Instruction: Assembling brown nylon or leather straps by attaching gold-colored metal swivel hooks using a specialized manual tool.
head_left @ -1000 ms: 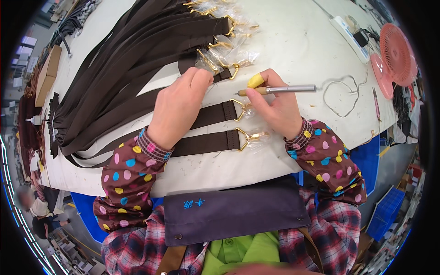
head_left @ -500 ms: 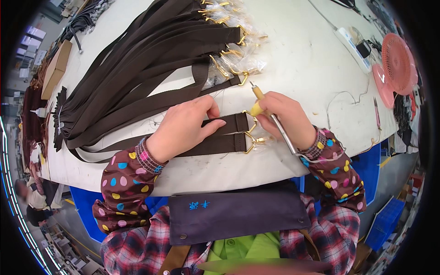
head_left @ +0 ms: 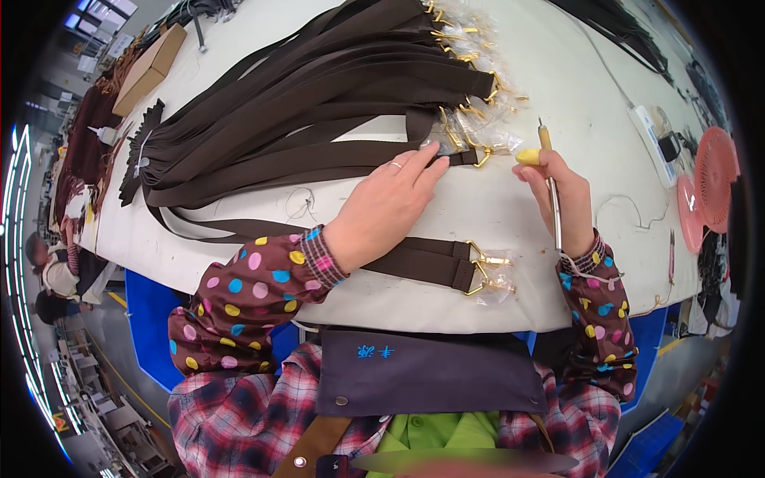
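Note:
My left hand (head_left: 388, 201) lies with its fingers stretched out over the end of a dark brown webbing strap (head_left: 319, 156), close to a gold metal hook (head_left: 483, 157) and clear plastic wrapping (head_left: 446, 142). In my right hand (head_left: 562, 190) is a corded, pen-shaped tool like a soldering iron (head_left: 555, 215), its thin tip pointing away from me. A yellow cover (head_left: 527, 156) sits on one fingertip of that hand. The tool is apart from the straps. Nearer to me, two strap ends (head_left: 434, 263) with gold triangular rings (head_left: 476, 279) lie side by side.
A big bundle of brown straps (head_left: 279, 95), tied at its left end (head_left: 143, 159), covers the far left table. Several wrapped gold hooks (head_left: 470, 56) line its right end. At the right stand a pink fan (head_left: 712, 179) and a white power strip (head_left: 652, 139). A cardboard box (head_left: 150, 70) sits far left.
My left hand has moved from the near pair of straps to a strap farther away, its fingers now extended. My right hand with the tool has drawn away from the near rings. The view has shifted.

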`<control>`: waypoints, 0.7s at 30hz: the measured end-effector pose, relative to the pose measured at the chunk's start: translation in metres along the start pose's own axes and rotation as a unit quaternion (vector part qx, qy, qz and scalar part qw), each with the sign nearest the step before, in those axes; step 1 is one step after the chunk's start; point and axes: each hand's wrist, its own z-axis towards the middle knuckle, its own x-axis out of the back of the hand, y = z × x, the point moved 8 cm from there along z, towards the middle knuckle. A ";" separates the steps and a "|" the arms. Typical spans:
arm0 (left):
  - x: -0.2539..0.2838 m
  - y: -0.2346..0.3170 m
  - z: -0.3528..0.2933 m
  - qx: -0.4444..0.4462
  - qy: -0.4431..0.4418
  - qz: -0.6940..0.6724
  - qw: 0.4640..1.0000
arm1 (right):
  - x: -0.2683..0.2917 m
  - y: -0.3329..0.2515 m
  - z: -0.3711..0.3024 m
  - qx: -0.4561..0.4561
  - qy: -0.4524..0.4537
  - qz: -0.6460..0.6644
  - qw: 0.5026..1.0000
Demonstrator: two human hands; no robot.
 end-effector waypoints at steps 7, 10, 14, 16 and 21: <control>0.016 -0.025 0.011 0.052 0.077 0.018 0.995 | -0.002 -0.009 -0.001 0.145 0.064 -0.156 0.975; 0.024 -0.039 0.002 0.087 0.100 0.030 0.991 | -0.007 -0.010 0.006 0.141 0.045 -0.165 0.975; 0.005 -0.031 -0.018 0.040 0.007 0.035 0.999 | -0.016 -0.023 0.014 0.225 0.018 -0.202 0.953; 0.004 -0.028 -0.020 0.026 0.018 0.059 0.998 | -0.019 -0.015 0.017 0.235 0.007 -0.246 0.940; 0.002 -0.044 -0.023 0.043 0.000 0.090 0.995 | -0.023 -0.003 0.016 0.175 -0.035 -0.238 0.955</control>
